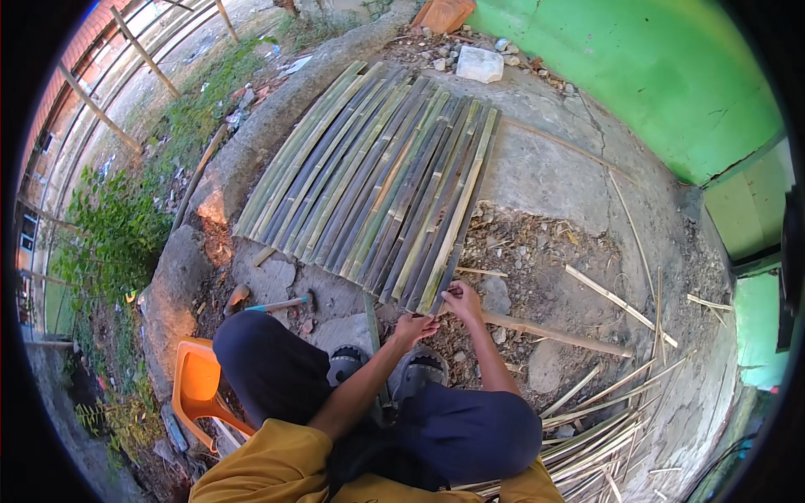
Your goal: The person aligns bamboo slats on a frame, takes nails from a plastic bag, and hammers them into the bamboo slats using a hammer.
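Note:
A panel of split bamboo slats (pixel 360 176), green and grey-brown, lies side by side on the ground in front of me. At its near right corner, my left hand (pixel 412 329) is closed around the end of the outermost dark bamboo slat (pixel 449 272). My right hand (pixel 462 302) pinches that same slat from its right side, just beyond the left. Both sets of fingertips are close together, and anything small between them is too fine to make out. Left of my feet rests a hammer (pixel 281 304) with a teal handle.
An orange plastic chair (pixel 197 381) stands at my left. Thin bamboo strips (pixel 599 427) are heaped at the lower right, near a longer wooden stick (pixel 558 335). A rough concrete kerb (pixel 277 126) borders the panel's left; a green wall (pixel 646 75) rises at far right.

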A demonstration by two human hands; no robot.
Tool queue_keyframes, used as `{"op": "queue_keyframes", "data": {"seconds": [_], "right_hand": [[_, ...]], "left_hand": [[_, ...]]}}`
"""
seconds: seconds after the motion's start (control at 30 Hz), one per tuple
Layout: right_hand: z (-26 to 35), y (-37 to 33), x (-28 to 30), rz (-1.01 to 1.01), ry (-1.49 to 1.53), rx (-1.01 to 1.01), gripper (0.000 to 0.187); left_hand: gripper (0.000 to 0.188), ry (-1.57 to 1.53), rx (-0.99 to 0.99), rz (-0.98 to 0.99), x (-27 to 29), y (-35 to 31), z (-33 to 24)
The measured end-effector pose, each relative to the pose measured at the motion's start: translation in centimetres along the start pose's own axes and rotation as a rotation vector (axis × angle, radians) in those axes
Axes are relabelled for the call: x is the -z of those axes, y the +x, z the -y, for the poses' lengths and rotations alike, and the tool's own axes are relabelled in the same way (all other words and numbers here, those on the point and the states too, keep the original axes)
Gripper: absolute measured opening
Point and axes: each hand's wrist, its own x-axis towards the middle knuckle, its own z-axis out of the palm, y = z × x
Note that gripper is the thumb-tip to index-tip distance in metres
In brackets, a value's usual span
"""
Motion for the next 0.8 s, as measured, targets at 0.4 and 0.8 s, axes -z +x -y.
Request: {"op": "queue_keyframes", "data": {"seconds": [0.4, 0.8], "right_hand": [[0.0, -0.4, -0.3, -0.046, -0.040, 0.046, 0.031], [-0.7, -0.2, -0.7, -0.095, -0.013, 0.074, 0.037]], "left_hand": [[0.028, 0.003, -0.027, 0.006, 0.1, 0.1, 0.0], [0.033, 0.751, 0.054, -0.043, 6.8, -0.1, -3.5]]}}
